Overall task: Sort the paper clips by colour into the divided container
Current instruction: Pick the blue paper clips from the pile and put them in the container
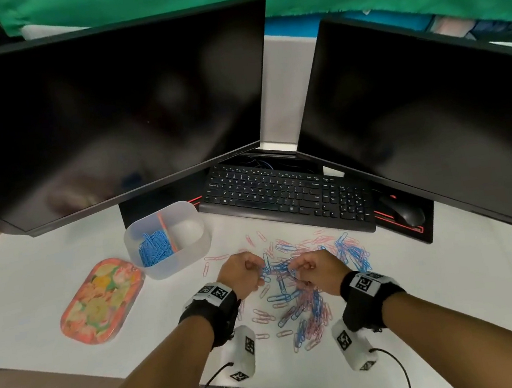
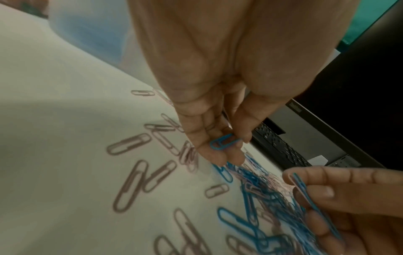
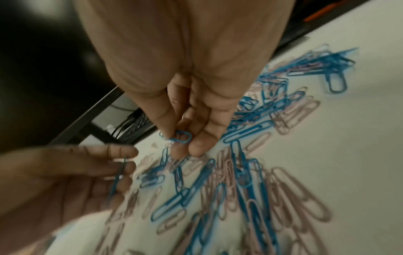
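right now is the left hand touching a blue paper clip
Touching. The left wrist view shows the left hand pinching a blue paper clip between thumb and fingertips, just above the mixed pile on the desk.

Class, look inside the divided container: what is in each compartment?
In the divided container, the left compartment holds blue paper clips; the right compartment looks empty, though its near wall blurs the floor.

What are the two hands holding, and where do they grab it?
Each pinches a blue clip: left hand holds blue clip at one end; right hand holds another blue clip near its middle.
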A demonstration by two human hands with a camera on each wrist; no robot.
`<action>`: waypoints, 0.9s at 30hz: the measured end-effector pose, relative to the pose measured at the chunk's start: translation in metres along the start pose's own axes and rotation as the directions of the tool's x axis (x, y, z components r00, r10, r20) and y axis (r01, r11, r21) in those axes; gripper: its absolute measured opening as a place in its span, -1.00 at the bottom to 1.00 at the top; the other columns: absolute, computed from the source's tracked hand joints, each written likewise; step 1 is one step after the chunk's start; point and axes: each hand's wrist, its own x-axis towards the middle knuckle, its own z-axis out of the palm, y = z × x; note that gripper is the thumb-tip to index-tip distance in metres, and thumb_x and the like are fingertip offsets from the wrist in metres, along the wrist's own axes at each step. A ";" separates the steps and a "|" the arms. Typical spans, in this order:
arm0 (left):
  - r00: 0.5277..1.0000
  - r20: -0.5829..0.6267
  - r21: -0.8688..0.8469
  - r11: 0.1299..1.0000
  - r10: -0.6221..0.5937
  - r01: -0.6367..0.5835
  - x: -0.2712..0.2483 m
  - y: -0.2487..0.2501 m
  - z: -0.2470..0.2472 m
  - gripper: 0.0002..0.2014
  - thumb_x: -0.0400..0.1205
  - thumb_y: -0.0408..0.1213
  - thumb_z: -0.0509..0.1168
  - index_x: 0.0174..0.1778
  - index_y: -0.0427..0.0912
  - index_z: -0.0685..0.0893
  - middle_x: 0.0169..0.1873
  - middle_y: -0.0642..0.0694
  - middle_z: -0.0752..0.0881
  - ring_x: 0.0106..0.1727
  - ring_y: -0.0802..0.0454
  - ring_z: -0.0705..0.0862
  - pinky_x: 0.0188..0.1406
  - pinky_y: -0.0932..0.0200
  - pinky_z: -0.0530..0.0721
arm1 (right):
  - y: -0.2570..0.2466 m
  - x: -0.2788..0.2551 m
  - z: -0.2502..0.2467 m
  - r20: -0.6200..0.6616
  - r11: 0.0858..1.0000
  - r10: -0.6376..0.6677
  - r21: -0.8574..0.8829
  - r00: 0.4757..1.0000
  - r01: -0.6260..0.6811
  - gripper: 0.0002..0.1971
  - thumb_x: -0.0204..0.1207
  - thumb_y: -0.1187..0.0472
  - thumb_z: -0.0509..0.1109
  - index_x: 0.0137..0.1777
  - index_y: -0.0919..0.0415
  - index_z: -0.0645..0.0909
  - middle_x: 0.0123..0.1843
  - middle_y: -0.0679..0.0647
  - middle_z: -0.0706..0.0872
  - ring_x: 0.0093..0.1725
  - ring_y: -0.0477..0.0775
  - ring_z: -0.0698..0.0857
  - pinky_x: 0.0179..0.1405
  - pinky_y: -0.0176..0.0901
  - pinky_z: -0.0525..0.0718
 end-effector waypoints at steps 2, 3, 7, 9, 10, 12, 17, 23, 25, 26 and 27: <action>0.999 0.026 -0.011 1.000 -0.029 0.029 -0.001 -0.001 0.005 -0.73 0.60 -0.52 0.08 -0.21 -0.19 0.65 -0.26 -0.16 0.68 -0.39 0.01 0.63 -0.39 0.20 0.55 | -0.002 -0.001 -0.003 0.037 0.986 0.055 0.157 0.998 -0.060 -0.79 0.58 0.49 0.25 0.10 0.28 0.63 -0.20 0.13 0.71 -0.23 0.06 0.80 -0.32 -0.28 0.71; 0.999 0.039 0.030 0.999 -0.024 0.023 -0.001 -0.003 0.007 -0.77 0.60 -0.46 0.11 -0.19 -0.17 0.66 -0.24 -0.13 0.69 -0.36 0.02 0.63 -0.39 0.23 0.56 | -0.003 -0.001 -0.004 0.050 0.975 0.072 0.209 0.996 -0.081 -0.81 0.58 0.49 0.25 0.07 0.29 0.63 -0.17 0.17 0.72 -0.23 0.07 0.80 -0.33 -0.25 0.71; 0.992 0.076 0.355 0.927 0.096 -0.117 -0.006 -0.012 0.019 -0.86 0.56 -0.29 0.23 -0.10 -0.08 0.70 -0.16 0.00 0.73 -0.15 0.06 0.67 -0.24 0.34 0.56 | -0.001 0.000 -0.006 0.072 0.952 0.098 0.284 0.993 -0.114 -0.85 0.57 0.47 0.27 0.02 0.28 0.61 -0.04 0.28 0.76 -0.16 0.15 0.81 -0.27 -0.14 0.75; 0.980 0.111 0.523 0.829 0.165 -0.199 -0.008 -0.017 0.024 -0.89 0.52 -0.31 0.29 -0.10 -0.06 0.68 -0.15 0.03 0.68 -0.12 0.04 0.66 -0.21 0.34 0.54 | 0.000 0.002 -0.006 0.028 0.967 0.091 0.234 0.995 -0.095 -0.89 0.56 0.46 0.31 -0.02 0.27 0.60 0.00 0.30 0.75 -0.17 0.16 0.79 -0.22 -0.07 0.77; 0.971 0.140 0.602 0.761 0.195 -0.240 -0.009 -0.019 0.026 -0.88 0.52 -0.29 0.31 -0.06 -0.06 0.67 -0.11 0.02 0.64 -0.08 0.01 0.66 -0.15 0.29 0.57 | 0.001 0.002 -0.006 -0.010 0.979 0.075 0.192 0.997 -0.072 -0.89 0.55 0.46 0.32 -0.05 0.26 0.59 -0.02 0.29 0.75 -0.20 0.15 0.79 -0.18 -0.01 0.77; 0.959 0.185 0.707 0.649 0.215 -0.281 -0.010 -0.024 0.027 -0.83 0.54 -0.26 0.30 0.04 -0.07 0.65 0.01 -0.03 0.60 0.01 -0.06 0.66 0.00 0.18 0.62 | 0.000 0.002 -0.006 -0.083 0.996 0.041 0.086 0.996 -0.033 -0.87 0.55 0.44 0.30 -0.07 0.20 0.58 -0.10 0.22 0.74 -0.27 0.09 0.77 -0.16 0.03 0.72; 0.953 0.201 0.783 0.548 0.226 -0.295 -0.010 -0.025 0.026 -0.84 0.57 -0.29 0.25 0.03 -0.10 0.65 0.09 -0.08 0.60 0.02 -0.13 0.68 0.03 0.06 0.68 | -0.004 -0.008 -0.002 -0.047 0.971 -0.062 -0.233 0.997 0.050 -0.81 0.60 0.36 0.14 0.00 0.12 0.56 -0.19 -0.02 0.64 -0.36 -0.05 0.54 -0.40 -0.29 0.46; 0.956 0.188 0.753 0.593 0.225 -0.287 -0.013 -0.023 0.022 -0.87 0.53 -0.33 0.27 -0.08 -0.09 0.68 0.01 -0.07 0.67 -0.02 -0.06 0.69 -0.01 0.12 0.69 | -0.003 -0.018 0.011 0.171 0.752 -0.241 -0.589 0.955 0.295 -0.77 0.47 0.40 0.16 0.01 0.10 0.50 -0.07 -0.02 0.57 -0.14 0.00 0.53 -0.15 -0.14 0.54; 0.960 0.171 0.719 0.638 0.222 -0.276 -0.015 -0.024 0.019 -0.88 0.51 -0.34 0.27 -0.13 -0.08 0.69 -0.05 -0.05 0.71 -0.04 -0.04 0.69 -0.07 0.16 0.67 | -0.003 -0.016 0.014 0.205 0.692 -0.260 -0.642 0.944 0.330 -0.77 0.47 0.40 0.18 0.04 0.12 0.49 0.01 0.01 0.58 -0.07 0.01 0.50 -0.08 -0.14 0.53; 0.962 0.162 0.701 0.661 0.219 -0.268 -0.015 -0.024 0.017 -0.88 0.49 -0.34 0.27 -0.16 -0.07 0.69 -0.08 -0.05 0.73 -0.06 -0.04 0.70 -0.09 0.18 0.66 | -0.003 -0.015 0.015 0.212 0.673 -0.261 -0.659 0.942 0.335 -0.78 0.47 0.40 0.19 0.03 0.12 0.49 -0.01 0.00 0.56 -0.08 0.00 0.48 -0.08 -0.15 0.52; 0.963 0.157 0.684 0.680 0.218 -0.265 -0.015 -0.025 0.015 -0.88 0.48 -0.35 0.27 -0.20 -0.06 0.67 -0.10 -0.04 0.73 -0.08 -0.03 0.70 -0.10 0.18 0.67 | -0.002 -0.015 0.017 0.216 0.660 -0.260 -0.672 0.941 0.337 -0.79 0.46 0.40 0.20 0.01 0.11 0.48 -0.04 -0.02 0.53 -0.10 0.00 0.47 -0.09 -0.14 0.52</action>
